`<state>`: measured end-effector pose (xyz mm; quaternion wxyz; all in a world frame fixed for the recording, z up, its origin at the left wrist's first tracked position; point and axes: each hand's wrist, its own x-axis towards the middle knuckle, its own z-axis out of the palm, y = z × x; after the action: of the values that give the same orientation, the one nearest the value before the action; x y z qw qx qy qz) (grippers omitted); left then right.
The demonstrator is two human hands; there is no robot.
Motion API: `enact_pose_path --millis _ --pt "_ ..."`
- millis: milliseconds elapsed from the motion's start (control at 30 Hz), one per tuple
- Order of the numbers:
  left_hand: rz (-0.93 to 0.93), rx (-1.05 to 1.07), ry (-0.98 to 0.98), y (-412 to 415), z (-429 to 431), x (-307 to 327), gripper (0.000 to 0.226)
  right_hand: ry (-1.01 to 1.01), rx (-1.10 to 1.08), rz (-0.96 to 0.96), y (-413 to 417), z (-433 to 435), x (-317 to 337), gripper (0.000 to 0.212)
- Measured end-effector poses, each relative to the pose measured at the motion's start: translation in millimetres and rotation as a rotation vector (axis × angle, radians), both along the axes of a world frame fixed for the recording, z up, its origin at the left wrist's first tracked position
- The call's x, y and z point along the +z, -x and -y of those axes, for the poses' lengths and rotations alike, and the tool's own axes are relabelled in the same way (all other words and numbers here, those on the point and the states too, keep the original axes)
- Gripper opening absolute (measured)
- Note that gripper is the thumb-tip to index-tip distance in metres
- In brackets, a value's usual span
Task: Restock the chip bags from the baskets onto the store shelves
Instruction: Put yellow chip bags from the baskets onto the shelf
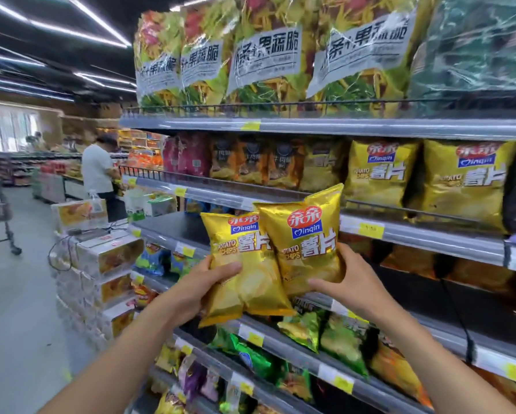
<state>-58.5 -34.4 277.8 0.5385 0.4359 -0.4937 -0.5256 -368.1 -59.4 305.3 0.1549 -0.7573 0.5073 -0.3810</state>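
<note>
Left hand (210, 280) gripping, right hand (351, 279) gripping, arms raised

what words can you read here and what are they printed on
"亲亲 Qinqin POTATO CHIPS 薯片": left held bag, gripped by the left hand
Same words: right held bag, gripped by the right hand
Same words, partly hidden: gold shelf bags
"果蔬脆": top-shelf bags
Yellow price tags: too blurred to read

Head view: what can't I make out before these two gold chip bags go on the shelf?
- Baskets: outside the head view's frame.
- Left gold bag: right edge covered by the right gold bag.
- Left hand: fingers hidden behind its bag.
- Yellow price tags: print blurred, too small.
</note>
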Motion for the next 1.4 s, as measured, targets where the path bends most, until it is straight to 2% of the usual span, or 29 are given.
enact_pose_path --millis 67,233,400,533,700,800,967,1233,1400 --pt "0.009 -0.011 0.045 -8 14 11 0.119 0.028 -0.018 -0.008 -6 17 11 0.095" --pt "0.015 -0.051 0.166 -16 50 44 0.117 0.088 -0.042 0.049 -21 42 49 0.091" --pt "0.001 -0.111 0.298 -32 97 88 0.116 0.219 -0.165 0.045 -36 65 98 0.115" --pt "-0.021 -0.178 0.376 -48 140 121 0.112 0.313 -0.228 0.056 -55 76 135 0.106" --pt "0.003 -0.246 0.428 -62 188 140 0.074 0.369 -0.327 0.053 -79 98 152 0.097" --pt "0.052 -0.251 0.47 -73 215 141 0.101 0.389 -0.404 0.042 -89 115 147 0.09" --pt "0.082 -0.282 0.501 -87 251 129 0.112 0.42 -0.476 0.051 -92 140 130 0.078" --pt "0.124 -0.318 0.49 -100 280 115 0.082 0.382 -0.553 -0.047 -88 169 118 0.082" --pt "0.066 -0.33 0.472 -105 289 109 0.097 0.262 -0.601 -0.028 -94 173 117 0.083"
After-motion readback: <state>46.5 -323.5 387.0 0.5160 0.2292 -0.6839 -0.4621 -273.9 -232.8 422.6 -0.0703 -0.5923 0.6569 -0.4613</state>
